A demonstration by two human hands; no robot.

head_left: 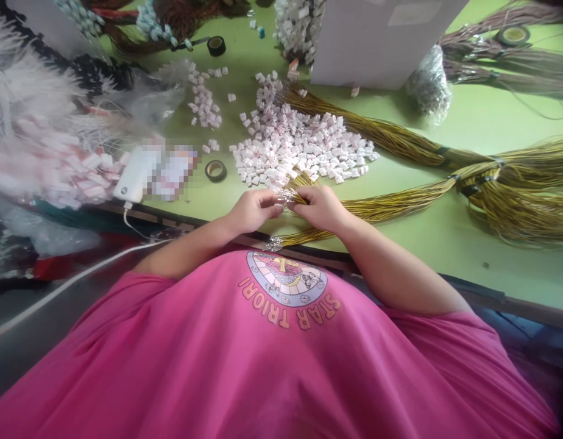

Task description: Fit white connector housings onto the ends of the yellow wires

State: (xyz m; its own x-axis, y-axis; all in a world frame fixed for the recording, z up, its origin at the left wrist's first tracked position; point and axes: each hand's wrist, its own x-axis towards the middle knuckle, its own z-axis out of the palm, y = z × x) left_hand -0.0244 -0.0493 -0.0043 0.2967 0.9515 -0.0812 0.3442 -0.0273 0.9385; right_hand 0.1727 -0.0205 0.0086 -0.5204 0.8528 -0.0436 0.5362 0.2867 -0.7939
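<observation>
Both my hands meet at the near edge of a green table (446, 238). My left hand (254, 208) is closed in a pinch on the metal tips of a yellow-and-black wire bundle (391, 204). My right hand (320, 207) is closed round the same bundle just behind the tips. The bundle runs off to the right across the table. Just beyond my hands lies a heap of small white connector housings (300, 146). A second wire bundle's tips (275, 244) lie under my wrists at the table edge.
More yellow wire bundles (523, 207) pile up at the right. A tape roll (215, 171) lies left of the heap, another tape roll (216, 46) farther back. A white box (377, 42) stands behind. A white power bank (135, 177) with cable and plastic bags (48, 158) crowd the left.
</observation>
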